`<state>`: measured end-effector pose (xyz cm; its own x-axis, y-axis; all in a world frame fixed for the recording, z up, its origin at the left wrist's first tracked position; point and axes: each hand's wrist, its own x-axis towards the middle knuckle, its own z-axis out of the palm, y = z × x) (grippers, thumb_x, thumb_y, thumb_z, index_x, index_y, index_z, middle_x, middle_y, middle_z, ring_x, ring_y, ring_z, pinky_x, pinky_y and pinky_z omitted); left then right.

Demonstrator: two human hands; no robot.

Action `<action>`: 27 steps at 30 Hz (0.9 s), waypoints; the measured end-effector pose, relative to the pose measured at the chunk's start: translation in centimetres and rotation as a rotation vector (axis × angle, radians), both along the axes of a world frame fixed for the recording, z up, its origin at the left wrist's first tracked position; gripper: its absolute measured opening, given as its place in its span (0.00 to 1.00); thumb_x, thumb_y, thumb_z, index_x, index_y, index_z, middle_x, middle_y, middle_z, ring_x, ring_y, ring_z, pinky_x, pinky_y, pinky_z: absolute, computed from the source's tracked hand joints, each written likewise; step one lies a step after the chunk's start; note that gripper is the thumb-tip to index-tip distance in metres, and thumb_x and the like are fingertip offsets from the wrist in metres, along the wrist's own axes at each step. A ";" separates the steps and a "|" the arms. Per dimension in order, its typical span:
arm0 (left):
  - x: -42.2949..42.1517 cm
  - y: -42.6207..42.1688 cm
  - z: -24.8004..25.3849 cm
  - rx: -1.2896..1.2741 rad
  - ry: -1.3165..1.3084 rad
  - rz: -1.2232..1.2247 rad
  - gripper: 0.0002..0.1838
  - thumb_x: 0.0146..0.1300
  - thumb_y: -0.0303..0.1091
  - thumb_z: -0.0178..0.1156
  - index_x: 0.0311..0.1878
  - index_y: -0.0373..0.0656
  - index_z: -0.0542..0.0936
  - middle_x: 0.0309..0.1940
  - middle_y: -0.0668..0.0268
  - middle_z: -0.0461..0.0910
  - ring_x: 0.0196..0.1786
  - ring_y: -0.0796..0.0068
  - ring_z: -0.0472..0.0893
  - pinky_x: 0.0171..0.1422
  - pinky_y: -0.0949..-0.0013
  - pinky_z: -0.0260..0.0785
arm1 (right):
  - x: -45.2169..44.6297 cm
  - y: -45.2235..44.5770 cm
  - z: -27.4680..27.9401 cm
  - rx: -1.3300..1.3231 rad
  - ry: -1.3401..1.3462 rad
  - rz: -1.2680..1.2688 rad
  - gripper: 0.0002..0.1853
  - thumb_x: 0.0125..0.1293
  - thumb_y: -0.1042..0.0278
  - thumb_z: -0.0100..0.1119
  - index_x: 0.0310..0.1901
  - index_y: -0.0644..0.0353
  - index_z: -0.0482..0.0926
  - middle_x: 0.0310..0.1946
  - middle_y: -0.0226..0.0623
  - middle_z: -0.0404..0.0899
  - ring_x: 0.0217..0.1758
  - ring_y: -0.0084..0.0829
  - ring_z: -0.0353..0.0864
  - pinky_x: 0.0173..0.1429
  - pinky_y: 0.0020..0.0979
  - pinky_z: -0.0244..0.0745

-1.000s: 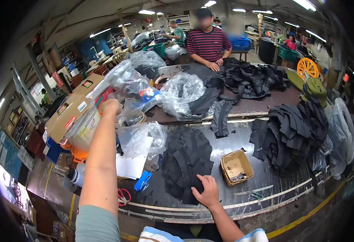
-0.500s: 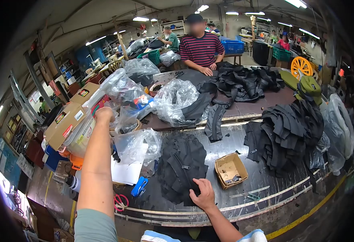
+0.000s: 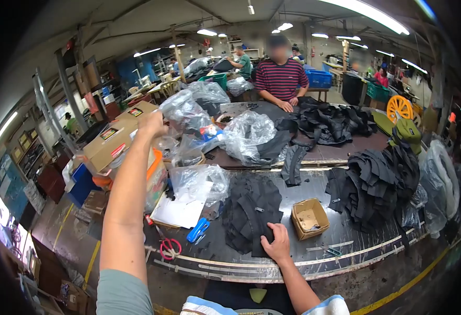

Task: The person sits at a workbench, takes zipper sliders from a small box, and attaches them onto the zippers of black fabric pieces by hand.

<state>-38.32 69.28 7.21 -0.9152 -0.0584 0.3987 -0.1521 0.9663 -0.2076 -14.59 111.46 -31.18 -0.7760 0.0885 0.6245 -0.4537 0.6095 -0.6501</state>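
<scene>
My left hand [image 3: 152, 125] is stretched out to the far left, beside a cardboard box [image 3: 116, 137] and clear plastic bags [image 3: 180, 107]; its fingers are curled, and what they hold, if anything, is hidden. Below that forearm stands a clear plastic container [image 3: 156, 184] with an orange rim. My right hand [image 3: 276, 242] rests with fingers apart on the lower right edge of a stack of black fabric pieces with a zipper [image 3: 248, 212]. Just right of this hand sits a small open cardboard box [image 3: 310, 218] with small dark bits inside.
Left of the stack lie a blue stapler-like tool [image 3: 198, 230], red-handled scissors [image 3: 170, 248] and white paper [image 3: 183, 207]. A larger black fabric pile [image 3: 374, 184] is at the right. Across the table [image 3: 319, 153], a person in a striped shirt [image 3: 280, 79] rests their hands near more black fabric.
My left hand has moved up, and the container with the orange rim now shows more beside the forearm. My right hand has stayed on the stack. The whole view has shifted.
</scene>
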 end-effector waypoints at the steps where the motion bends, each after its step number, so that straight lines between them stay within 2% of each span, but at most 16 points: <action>1: 1.6 -0.5 1.2 0.014 0.128 -0.040 0.17 0.59 0.38 0.66 0.50 0.43 0.86 0.45 0.52 0.90 0.47 0.45 0.88 0.50 0.47 0.81 | 0.0 -0.1 0.0 -0.005 0.010 0.011 0.25 0.56 0.68 0.70 0.58 0.58 0.81 0.52 0.42 0.80 0.52 0.45 0.80 0.59 0.38 0.77; 3: 4.2 -2.6 4.5 -0.038 0.241 -0.005 0.17 0.61 0.36 0.64 0.53 0.43 0.84 0.46 0.50 0.89 0.48 0.43 0.88 0.50 0.45 0.80 | -0.2 0.0 -0.3 0.002 -0.014 0.056 0.26 0.56 0.69 0.70 0.58 0.60 0.80 0.52 0.43 0.80 0.53 0.46 0.80 0.62 0.39 0.76; 4: 6.4 -3.8 5.5 -0.031 0.344 0.028 0.15 0.62 0.34 0.62 0.51 0.41 0.86 0.44 0.50 0.90 0.45 0.42 0.89 0.48 0.44 0.80 | -0.2 -0.1 -0.5 -0.008 -0.038 0.055 0.26 0.56 0.69 0.69 0.59 0.61 0.80 0.52 0.43 0.80 0.53 0.47 0.80 0.62 0.39 0.75; 8: 14.2 -12.2 10.8 -0.198 0.322 0.222 0.11 0.62 0.31 0.62 0.40 0.39 0.91 0.39 0.51 0.91 0.41 0.44 0.90 0.43 0.46 0.81 | -0.4 0.0 -1.3 0.017 -0.004 0.074 0.26 0.57 0.70 0.69 0.59 0.60 0.80 0.52 0.44 0.80 0.55 0.48 0.79 0.64 0.40 0.75; 9: 15.7 -15.0 11.2 -0.209 0.314 0.360 0.10 0.59 0.31 0.65 0.40 0.38 0.91 0.39 0.53 0.91 0.40 0.47 0.90 0.43 0.50 0.82 | -0.2 -0.4 -0.7 0.026 -0.004 0.100 0.26 0.57 0.70 0.69 0.59 0.60 0.80 0.52 0.44 0.80 0.55 0.48 0.79 0.64 0.40 0.75; 10: 17.9 -16.8 11.3 -0.203 0.310 0.385 0.10 0.59 0.31 0.65 0.40 0.38 0.91 0.39 0.53 0.91 0.40 0.47 0.90 0.43 0.50 0.82 | 0.3 -0.5 0.1 0.048 -0.019 0.076 0.26 0.58 0.70 0.69 0.60 0.60 0.80 0.53 0.44 0.79 0.55 0.48 0.79 0.64 0.41 0.75; 13: 23.3 -20.6 12.2 -0.141 -0.153 0.637 0.11 0.59 0.26 0.63 0.41 0.39 0.92 0.36 0.56 0.91 0.37 0.55 0.89 0.45 0.55 0.81 | 0.8 -1.0 1.2 0.087 -0.059 0.044 0.25 0.59 0.70 0.69 0.60 0.60 0.80 0.53 0.44 0.79 0.55 0.47 0.79 0.64 0.40 0.75; 14: 23.0 -21.7 11.8 -0.132 -0.148 0.634 0.11 0.59 0.26 0.63 0.41 0.39 0.92 0.36 0.56 0.91 0.37 0.55 0.89 0.45 0.55 0.81 | 0.7 -0.9 0.9 0.094 -0.052 0.041 0.25 0.59 0.70 0.69 0.60 0.60 0.80 0.53 0.44 0.79 0.55 0.47 0.79 0.64 0.40 0.75; 17: 20.6 -23.9 8.5 0.068 0.045 0.326 0.15 0.60 0.27 0.62 0.48 0.38 0.90 0.35 0.60 0.89 0.34 0.61 0.83 0.41 0.58 0.78 | 0.1 -0.5 -0.6 0.136 -0.024 0.033 0.25 0.59 0.70 0.68 0.59 0.60 0.80 0.52 0.43 0.79 0.54 0.47 0.80 0.63 0.40 0.75; 21: 17.9 -24.0 5.4 0.365 0.288 -0.250 0.21 0.63 0.29 0.61 0.58 0.36 0.87 0.33 0.65 0.85 0.30 0.69 0.76 0.37 0.63 0.73 | -0.2 -0.1 -1.2 0.148 -0.015 0.013 0.23 0.59 0.69 0.68 0.58 0.60 0.81 0.51 0.42 0.80 0.54 0.46 0.80 0.62 0.39 0.76; 23: 19.0 -17.0 5.2 0.723 0.160 -0.351 0.22 0.65 0.31 0.64 0.62 0.36 0.85 0.28 0.70 0.80 0.28 0.77 0.72 0.33 0.69 0.67 | -0.1 -0.2 -1.3 0.135 -0.028 -0.013 0.23 0.59 0.67 0.68 0.57 0.59 0.81 0.52 0.42 0.80 0.54 0.45 0.80 0.61 0.38 0.77; 24: 20.0 -13.6 4.6 0.725 0.156 -0.377 0.22 0.65 0.31 0.64 0.62 0.36 0.85 0.28 0.70 0.80 0.28 0.77 0.72 0.33 0.69 0.67 | -0.2 -0.3 -1.3 0.135 -0.025 -0.039 0.23 0.59 0.67 0.68 0.57 0.59 0.81 0.52 0.42 0.80 0.54 0.45 0.80 0.61 0.38 0.77; 26: 22.1 -7.8 2.7 0.794 0.026 -0.480 0.22 0.69 0.32 0.66 0.65 0.38 0.84 0.26 0.73 0.76 0.26 0.85 0.68 0.28 0.76 0.60 | -0.2 -0.4 -1.3 0.135 -0.015 -0.027 0.23 0.60 0.66 0.68 0.58 0.59 0.81 0.52 0.41 0.79 0.54 0.44 0.80 0.61 0.38 0.77; 27: 23.0 -5.3 1.5 0.857 -0.059 -0.550 0.21 0.70 0.31 0.67 0.65 0.41 0.85 0.24 0.77 0.70 0.25 0.87 0.65 0.26 0.77 0.55 | 0.1 -0.5 -0.6 0.128 -0.019 -0.025 0.23 0.60 0.67 0.68 0.58 0.59 0.81 0.52 0.41 0.79 0.54 0.45 0.80 0.61 0.38 0.77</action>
<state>-15.37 64.03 8.75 -0.9183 0.1313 0.3735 0.3456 0.7262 0.5943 -14.45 110.95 -31.75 -0.7863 0.0283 0.6172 -0.4259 0.6988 -0.5746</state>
